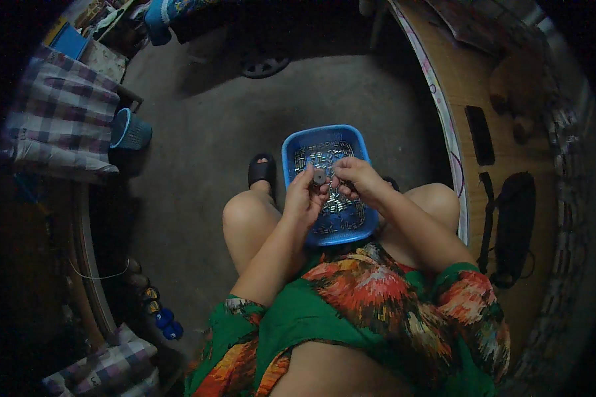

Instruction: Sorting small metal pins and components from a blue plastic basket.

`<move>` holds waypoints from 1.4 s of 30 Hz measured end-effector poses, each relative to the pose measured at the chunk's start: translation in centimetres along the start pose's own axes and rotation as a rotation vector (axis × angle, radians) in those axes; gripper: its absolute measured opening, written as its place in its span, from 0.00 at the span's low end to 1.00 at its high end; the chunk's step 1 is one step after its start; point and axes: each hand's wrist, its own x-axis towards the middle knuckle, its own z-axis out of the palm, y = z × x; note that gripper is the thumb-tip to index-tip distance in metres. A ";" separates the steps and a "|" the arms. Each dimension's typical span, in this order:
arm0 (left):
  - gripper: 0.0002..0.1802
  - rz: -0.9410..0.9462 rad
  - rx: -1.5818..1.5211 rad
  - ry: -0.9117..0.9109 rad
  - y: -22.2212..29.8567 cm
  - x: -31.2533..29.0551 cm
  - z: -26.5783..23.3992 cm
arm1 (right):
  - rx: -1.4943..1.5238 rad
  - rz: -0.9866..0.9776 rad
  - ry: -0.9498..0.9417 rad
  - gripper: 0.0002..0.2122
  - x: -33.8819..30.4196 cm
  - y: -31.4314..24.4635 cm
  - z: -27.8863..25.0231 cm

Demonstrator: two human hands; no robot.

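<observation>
A blue plastic basket [289, 162] sits in front of my knees, with many small shiny metal pins [323, 153] spread over its bottom. Above it, my left hand [302, 198] grips a small grey round piece [319, 176] with a dark hole in its middle, held between thumb and fingers. Close to its right side is my right hand [361, 178], thumb and forefinger pinched together and the other fingers curled. Whatever sits in that pinch is too small to make out. The two hands nearly meet over the basket's middle.
To the right, a long wooden surface [470, 198] bears a black phone-like slab [479, 135] and a black bag [515, 218]. A blue-green bin [131, 130] stands left, beside a checked cloth [69, 112]. Blue-soled shoes [167, 323] lie lower left. A black slipper [262, 171] is on my left foot.
</observation>
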 end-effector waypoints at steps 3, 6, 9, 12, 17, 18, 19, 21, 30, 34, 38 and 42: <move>0.16 0.009 0.024 0.016 -0.2 0.2 0.1 | 0.008 0.022 -0.112 0.08 0.4 0.5 -0.7; 0.16 0.025 0.049 0.022 -0.1 0.1 0.1 | 0.005 0.058 -0.158 0.08 0.5 0.7 -0.7; 0.16 0.011 0.080 -0.026 0.0 0.0 0.2 | 0.133 0.060 -0.096 0.08 0.6 0.8 -0.5; 0.15 0.033 0.079 0.013 0.0 -0.1 0.3 | 0.168 0.077 -0.035 0.09 0.6 0.6 -0.5; 0.14 0.020 0.104 0.022 0.0 -0.2 0.3 | 0.169 0.081 -0.079 0.08 0.4 0.4 -0.8; 0.14 0.021 0.104 0.023 0.0 -0.2 0.3 | 0.169 0.081 -0.080 0.08 0.6 0.6 -1.0; 0.14 0.022 0.096 0.011 -0.1 -0.1 0.3 | 0.165 0.065 -0.083 0.08 0.8 0.7 -1.1; 0.14 0.023 0.087 0.000 -0.1 -0.1 0.3 | 0.161 0.051 -0.086 0.08 0.9 0.8 -1.2; 0.13 -0.002 0.082 0.004 -0.2 -0.1 0.2 | 0.200 0.033 -0.042 0.07 0.6 0.6 -0.9; 0.12 -0.014 0.080 0.008 0.1 -0.6 1.1 | 0.029 -0.007 -0.002 0.06 0.7 0.8 -0.8; 0.12 -0.018 0.058 -0.033 -0.1 -0.4 0.7 | -0.116 -0.019 0.034 0.07 0.3 0.3 -0.2; 0.12 -0.032 0.075 -0.010 -0.2 -0.2 0.5 | -0.130 -0.033 0.022 0.08 0.3 0.6 -0.4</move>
